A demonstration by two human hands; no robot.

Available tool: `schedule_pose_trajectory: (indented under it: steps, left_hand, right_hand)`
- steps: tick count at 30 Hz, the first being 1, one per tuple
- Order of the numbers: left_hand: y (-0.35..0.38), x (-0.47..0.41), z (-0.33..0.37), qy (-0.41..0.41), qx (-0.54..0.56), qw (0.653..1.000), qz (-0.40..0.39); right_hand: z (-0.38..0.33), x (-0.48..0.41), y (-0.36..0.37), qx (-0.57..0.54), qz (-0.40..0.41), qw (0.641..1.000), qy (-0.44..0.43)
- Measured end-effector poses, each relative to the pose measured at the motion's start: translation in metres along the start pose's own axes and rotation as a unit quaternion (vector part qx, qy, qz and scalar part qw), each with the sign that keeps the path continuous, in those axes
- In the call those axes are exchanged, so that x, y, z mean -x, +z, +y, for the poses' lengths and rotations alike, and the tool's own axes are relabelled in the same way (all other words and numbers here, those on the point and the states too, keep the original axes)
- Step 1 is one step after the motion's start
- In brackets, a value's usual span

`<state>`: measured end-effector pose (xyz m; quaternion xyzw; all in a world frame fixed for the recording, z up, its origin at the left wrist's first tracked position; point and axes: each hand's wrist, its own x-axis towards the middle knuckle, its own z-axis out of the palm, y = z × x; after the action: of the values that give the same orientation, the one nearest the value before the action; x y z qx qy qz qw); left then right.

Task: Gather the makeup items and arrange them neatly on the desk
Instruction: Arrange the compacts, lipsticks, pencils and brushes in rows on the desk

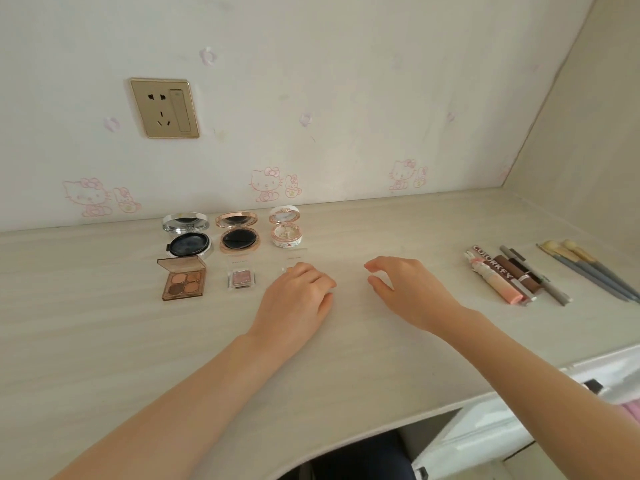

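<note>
1. Head view, left end of the desk (86, 323): a silver compact (187, 233) stood open near the wall, with a brown eyeshadow palette (183, 280) open just in front of it. I judged the hinged lids to be the weak point, so both are best taken by the base sides.
2. A rose-gold compact (238, 237) stood open beside the silver one, with a small clear eyeshadow (241, 278) in front. I expected light, slick plastic that would skid if nudged.
3. A white floral compact (285, 228) stood open. In front of it was a clear case (295, 255), lid up, its base hidden under the left hand (298, 296). The fingers curled down over it; I could not tell whether they pinched it or only rested on it.
4. The right hand (405, 285) was at mid-desk, thumb and forefinger apart, holding nothing.
5. Right end: lip gloss tubes (498, 277), pencils (542, 277) and brushes (588, 268) lay side by side. I judged them round and prone to rolling, so best gripped mid-barrel.
</note>
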<state>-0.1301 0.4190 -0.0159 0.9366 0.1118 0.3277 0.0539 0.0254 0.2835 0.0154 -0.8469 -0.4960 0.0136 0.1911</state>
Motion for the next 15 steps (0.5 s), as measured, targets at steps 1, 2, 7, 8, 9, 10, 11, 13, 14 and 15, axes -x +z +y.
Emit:
schedule_pose_trajectory:
  steps: [1,2,7,8,9,10,11,13,14,15]
  left_hand:
    - [0.003,-0.003,0.007,-0.002,0.006,1.0,-0.006]
    - [0.006,-0.006,0.014,-0.006,0.014,1.0,-0.011]
    - [0.025,-0.024,0.052,-0.014,0.073,0.996,-0.053]
    - [0.03,-0.028,0.06,-0.02,0.084,0.994,-0.067]
    - [0.035,-0.033,0.066,-0.024,0.093,0.992,-0.076]
    - [0.041,-0.037,0.073,-0.026,0.102,0.991,-0.082]
    - [0.046,-0.042,0.079,-0.028,0.111,0.99,-0.088]
    - [0.057,-0.051,0.09,-0.032,0.128,0.986,-0.1]
    - [0.063,-0.056,0.094,-0.034,0.135,0.985,-0.107]
    - [0.068,-0.061,0.099,-0.036,0.141,0.983,-0.114]
  right_hand:
    - [0.007,0.008,-0.003,0.008,0.005,1.0,0.008]
    - [0.014,0.016,-0.007,0.016,0.011,1.0,0.016]
    - [0.049,0.052,-0.024,0.036,0.049,0.997,0.051]
    - [0.055,0.058,-0.028,0.043,0.057,0.996,0.055]
    - [0.061,0.064,-0.031,0.048,0.066,0.995,0.064]
    - [0.067,0.069,-0.035,0.048,0.074,0.993,0.076]
    - [0.073,0.074,-0.039,0.048,0.083,0.992,0.088]
    - [0.084,0.083,-0.047,0.054,0.097,0.988,0.104]
    - [0.089,0.087,-0.05,0.057,0.103,0.987,0.11]
    - [0.094,0.09,-0.053,0.059,0.111,0.985,0.115]
